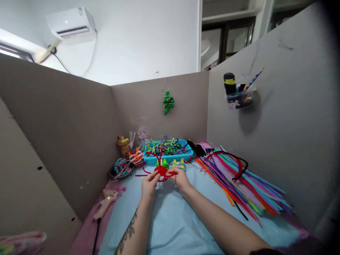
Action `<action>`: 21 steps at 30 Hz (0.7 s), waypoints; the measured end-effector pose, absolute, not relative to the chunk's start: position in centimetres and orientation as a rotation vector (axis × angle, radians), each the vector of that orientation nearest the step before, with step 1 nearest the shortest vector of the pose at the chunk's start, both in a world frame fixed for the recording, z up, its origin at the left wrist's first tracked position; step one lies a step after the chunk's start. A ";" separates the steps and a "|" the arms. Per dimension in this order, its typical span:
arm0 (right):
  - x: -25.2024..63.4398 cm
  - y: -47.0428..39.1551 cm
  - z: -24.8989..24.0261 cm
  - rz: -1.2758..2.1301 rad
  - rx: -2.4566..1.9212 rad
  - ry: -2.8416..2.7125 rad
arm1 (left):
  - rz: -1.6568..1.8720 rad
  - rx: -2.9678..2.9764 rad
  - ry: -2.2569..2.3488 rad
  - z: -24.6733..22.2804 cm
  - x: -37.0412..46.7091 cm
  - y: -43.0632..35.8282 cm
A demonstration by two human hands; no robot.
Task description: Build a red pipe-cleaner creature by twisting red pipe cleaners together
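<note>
Between my hands, above the light blue cloth, is a red pipe-cleaner piece [160, 170] with a dense round middle and several loose ends sticking out up and to the left. My left hand [150, 183] pinches the lower left of its round middle. Thumb and fingers of my right hand [179, 177] are closed on its right side, around a red strand. Just behind it sit a green fuzzy figure [165, 163] and a yellow fuzzy figure [178, 164]. What lies under my fingertips is hidden.
A blue basket [148, 160] of tangled pipe cleaners stands at the back. Long coloured pipe cleaners [239, 180] spread along the right. A pink glue gun [106, 205] with a lit spot lies left, near a dark bowl [111, 174]. Grey panels [164, 124] enclose the table.
</note>
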State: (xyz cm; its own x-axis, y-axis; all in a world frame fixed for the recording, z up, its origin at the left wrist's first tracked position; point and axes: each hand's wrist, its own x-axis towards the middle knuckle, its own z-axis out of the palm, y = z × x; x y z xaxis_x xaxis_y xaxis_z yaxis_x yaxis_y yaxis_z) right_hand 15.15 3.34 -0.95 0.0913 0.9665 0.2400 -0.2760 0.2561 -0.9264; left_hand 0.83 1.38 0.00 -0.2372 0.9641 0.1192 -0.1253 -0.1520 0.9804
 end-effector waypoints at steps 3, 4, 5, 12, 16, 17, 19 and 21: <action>15.0 3.3 -1.0 1.106 -0.885 -1.041 | 1.555 1.106 1.197 0.3 1.2 1.0; 14.9 3.2 -1.0 1.113 -0.898 -1.035 | 1.563 1.111 1.196 0.4 1.2 1.0; 14.8 3.0 -0.9 1.138 -0.896 -1.036 | 1.571 1.113 1.196 0.4 1.3 0.9; 13.9 1.4 -0.6 1.517 -0.625 -1.102 | 1.598 1.184 1.167 -0.2 1.4 1.1; 13.4 1.2 -0.7 1.562 -0.523 -1.058 | 1.568 1.244 1.168 -0.2 1.5 0.9; 13.4 1.3 -0.7 1.545 -0.520 -1.035 | 1.568 1.254 1.171 -0.1 1.5 0.9; 13.4 1.6 -0.9 1.526 -0.536 -0.994 | 1.570 1.267 1.172 0.0 1.6 0.8; 13.5 1.7 -1.0 1.545 -0.600 -0.940 | 1.574 1.270 1.170 0.0 1.7 0.7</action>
State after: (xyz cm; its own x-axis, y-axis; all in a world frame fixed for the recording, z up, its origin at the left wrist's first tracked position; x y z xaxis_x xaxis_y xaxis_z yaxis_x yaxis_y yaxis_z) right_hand 13.50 1.74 -1.02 -0.1963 0.9723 0.1266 -0.5594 -0.0050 -0.8289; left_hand 1.73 0.74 0.00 -0.1930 0.9465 0.2586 -0.0248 -0.2682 0.9630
